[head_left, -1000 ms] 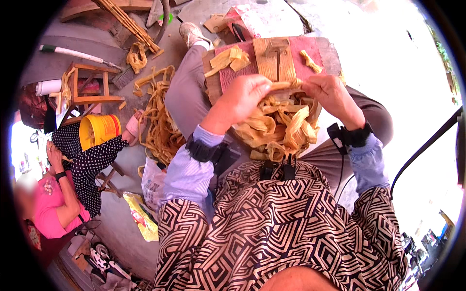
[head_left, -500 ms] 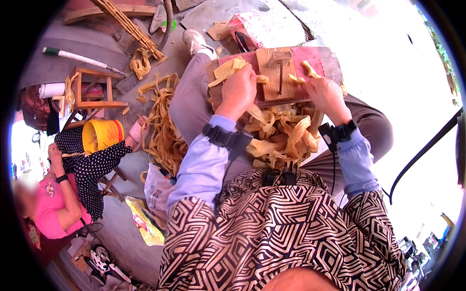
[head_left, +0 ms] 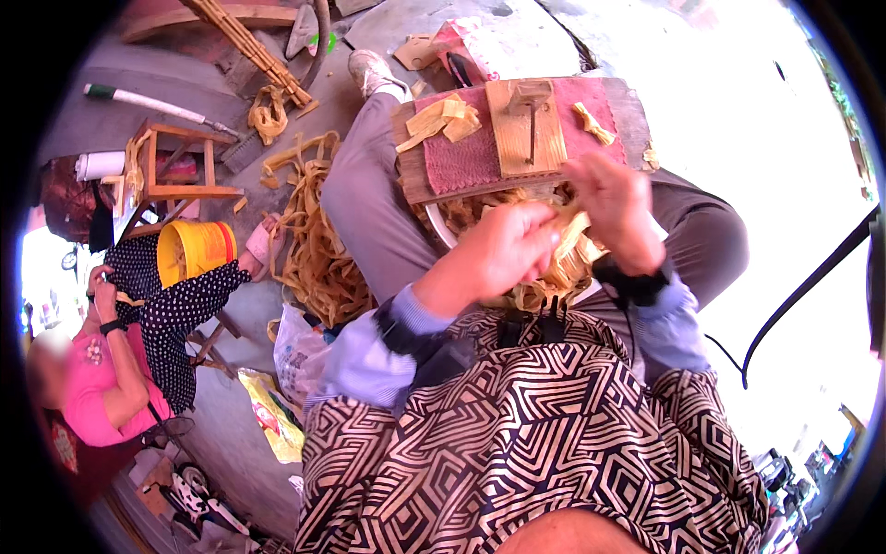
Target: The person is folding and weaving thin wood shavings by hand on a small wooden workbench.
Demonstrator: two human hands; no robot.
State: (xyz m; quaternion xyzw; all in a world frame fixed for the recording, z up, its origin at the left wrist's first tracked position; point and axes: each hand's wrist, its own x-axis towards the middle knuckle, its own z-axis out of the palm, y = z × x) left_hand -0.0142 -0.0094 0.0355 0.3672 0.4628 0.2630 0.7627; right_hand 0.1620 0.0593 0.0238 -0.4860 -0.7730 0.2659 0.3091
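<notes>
My left hand (head_left: 506, 256), fingers curled, is over a white bowl (head_left: 437, 222) of yellowish crinkled strips (head_left: 577, 263); whether it holds a strip I cannot make out. My right hand (head_left: 616, 208), smeared by motion, is raised beside it, fingertips near the front edge of a wooden board (head_left: 412, 175); its grip is unclear. On the board lie a pink cloth (head_left: 448, 159), a wooden block (head_left: 506, 138) with a slotted fixture (head_left: 529, 92), flat strip pieces (head_left: 443, 118) at left and a knotted piece (head_left: 594, 125) at right.
A loose strip heap (head_left: 314, 240) lies left of my leg. A seated person (head_left: 120, 388) with a yellow bucket (head_left: 185, 254) works at the left, beside a wooden stool (head_left: 194, 192). A broom (head_left: 157, 108), bundled canes (head_left: 254, 55) and plastic bags (head_left: 295, 351) lie around.
Both hands have left the board's top and come down toward the bowl, closer together; my left hand moved right and nearer my body. The short strip between them at the board is no longer visible.
</notes>
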